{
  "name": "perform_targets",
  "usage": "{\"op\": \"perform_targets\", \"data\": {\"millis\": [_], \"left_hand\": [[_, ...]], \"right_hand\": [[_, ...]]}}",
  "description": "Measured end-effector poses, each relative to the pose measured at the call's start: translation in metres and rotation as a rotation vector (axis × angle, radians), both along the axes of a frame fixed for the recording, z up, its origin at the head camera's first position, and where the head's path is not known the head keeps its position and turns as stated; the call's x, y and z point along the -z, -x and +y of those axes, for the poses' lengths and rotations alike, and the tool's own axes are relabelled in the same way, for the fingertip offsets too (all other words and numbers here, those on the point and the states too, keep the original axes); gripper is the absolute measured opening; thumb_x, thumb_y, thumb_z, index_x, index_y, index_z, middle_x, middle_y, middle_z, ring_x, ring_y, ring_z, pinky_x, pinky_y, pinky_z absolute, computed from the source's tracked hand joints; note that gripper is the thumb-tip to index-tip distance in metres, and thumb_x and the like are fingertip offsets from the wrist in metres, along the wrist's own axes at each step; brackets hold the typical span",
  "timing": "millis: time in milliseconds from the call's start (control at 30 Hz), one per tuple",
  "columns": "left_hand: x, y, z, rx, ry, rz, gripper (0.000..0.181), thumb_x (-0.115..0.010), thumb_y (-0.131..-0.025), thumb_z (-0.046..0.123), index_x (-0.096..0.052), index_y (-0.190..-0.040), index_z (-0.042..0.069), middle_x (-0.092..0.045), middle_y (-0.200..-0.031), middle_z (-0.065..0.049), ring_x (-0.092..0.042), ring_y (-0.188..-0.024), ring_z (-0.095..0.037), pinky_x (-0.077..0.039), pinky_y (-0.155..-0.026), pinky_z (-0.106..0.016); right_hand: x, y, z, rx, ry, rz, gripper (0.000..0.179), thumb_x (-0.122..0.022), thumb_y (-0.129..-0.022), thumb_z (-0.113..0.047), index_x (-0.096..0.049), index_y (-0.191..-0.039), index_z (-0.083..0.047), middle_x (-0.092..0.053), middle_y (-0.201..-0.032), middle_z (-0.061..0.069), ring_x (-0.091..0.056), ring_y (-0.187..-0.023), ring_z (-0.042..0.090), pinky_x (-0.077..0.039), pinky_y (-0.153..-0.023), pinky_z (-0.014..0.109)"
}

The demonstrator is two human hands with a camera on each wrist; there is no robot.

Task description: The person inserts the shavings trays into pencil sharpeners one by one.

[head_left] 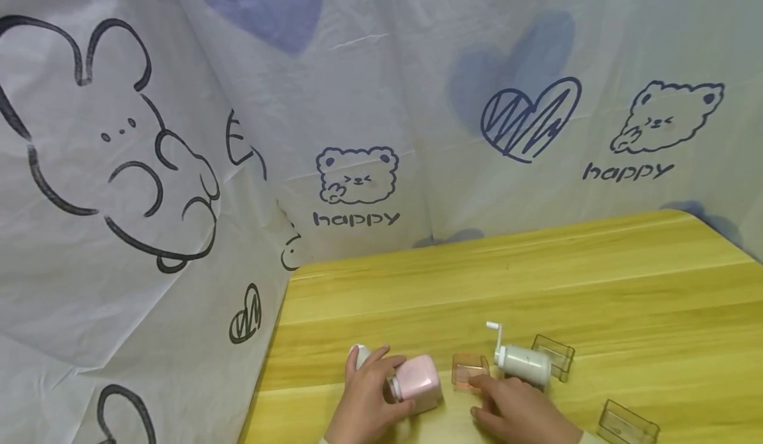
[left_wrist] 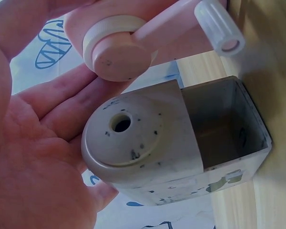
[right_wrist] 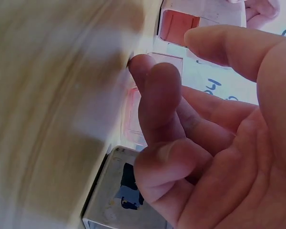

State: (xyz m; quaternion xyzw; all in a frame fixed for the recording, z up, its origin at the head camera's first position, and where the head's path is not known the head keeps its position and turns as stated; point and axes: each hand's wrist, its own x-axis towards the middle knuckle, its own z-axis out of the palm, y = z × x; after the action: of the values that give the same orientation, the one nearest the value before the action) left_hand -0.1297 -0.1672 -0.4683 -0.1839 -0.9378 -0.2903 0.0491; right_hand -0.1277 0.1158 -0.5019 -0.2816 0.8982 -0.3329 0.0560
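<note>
My left hand (head_left: 366, 394) grips a pink crank pencil sharpener (head_left: 420, 378) between thumb and fingers. In the left wrist view its crank (left_wrist: 169, 19) ends in a clear handle. On the other side of these fingers is a whitish sharpener (left_wrist: 143, 133), marked with dark smudges, its pencil hole facing the camera and its drawer slot bare; the head view shows only a bit of it. My right hand (head_left: 515, 407) reaches its index finger to an orange see-through drawer (head_left: 461, 368) on the table. Its other fingers are bent with nothing in them.
A white crank sharpener (head_left: 527, 362) lies just beyond my right hand, a clear drawer (head_left: 560, 351) against its far side. Another clear drawer (head_left: 628, 424) is near the front right. A printed cloth (head_left: 417, 99) hangs behind and left of the wooden table (head_left: 536, 285).
</note>
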Motion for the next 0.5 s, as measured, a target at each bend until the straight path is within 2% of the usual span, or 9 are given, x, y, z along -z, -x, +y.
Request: {"op": "perform_targets", "data": {"millis": [167, 267, 400, 500], "left_hand": [[0.0007, 0.0006, 0.0001, 0.002, 0.01, 0.0, 0.061, -0.092, -0.07, 0.026, -0.071, -0.124, 0.007, -0.072, -0.126, -0.006, -0.054, -0.135, -0.035, -0.009, -0.119, -0.069], [0.0012, 0.0018, 0.0004, 0.003, 0.009, 0.002, 0.059, -0.091, -0.071, 0.025, -0.071, -0.123, 0.007, -0.073, -0.126, -0.005, -0.054, -0.135, -0.035, -0.009, -0.119, -0.069], [0.0027, 0.0028, 0.0008, 0.002, 0.011, 0.006, 0.058, -0.091, -0.071, 0.024, -0.071, -0.123, 0.007, -0.073, -0.125, -0.005, -0.054, -0.135, -0.035, -0.008, -0.119, -0.068], [0.003, 0.0028, 0.0008, 0.0, 0.011, 0.007, 0.058, -0.091, -0.071, 0.024, -0.071, -0.123, 0.007, -0.073, -0.125, -0.005, -0.054, -0.135, -0.035, -0.008, -0.119, -0.069]], "right_hand": [[0.0009, 0.0005, -0.0004, 0.009, 0.006, 0.031, 0.036, -0.071, -0.095, -0.026, -0.068, -0.123, -0.003, -0.06, -0.077, -0.019, -0.048, -0.063, -0.004, -0.047, -0.058, 0.025], [0.0008, 0.0009, 0.0001, 0.016, -0.002, 0.036, 0.029, -0.07, -0.096, -0.025, -0.071, -0.117, -0.006, -0.068, -0.081, -0.015, -0.055, -0.067, -0.002, -0.052, -0.061, 0.027], [0.0005, 0.0013, 0.002, 0.011, -0.01, 0.04, 0.017, -0.071, -0.095, -0.025, -0.074, -0.106, -0.012, -0.07, -0.082, -0.013, -0.062, -0.071, 0.001, -0.054, -0.063, 0.029], [-0.002, -0.0007, 0.0033, 0.015, -0.011, 0.058, 0.011, -0.074, -0.091, -0.024, -0.074, -0.098, -0.016, -0.068, -0.08, -0.016, -0.059, -0.07, -0.002, -0.053, -0.062, 0.027]]}}
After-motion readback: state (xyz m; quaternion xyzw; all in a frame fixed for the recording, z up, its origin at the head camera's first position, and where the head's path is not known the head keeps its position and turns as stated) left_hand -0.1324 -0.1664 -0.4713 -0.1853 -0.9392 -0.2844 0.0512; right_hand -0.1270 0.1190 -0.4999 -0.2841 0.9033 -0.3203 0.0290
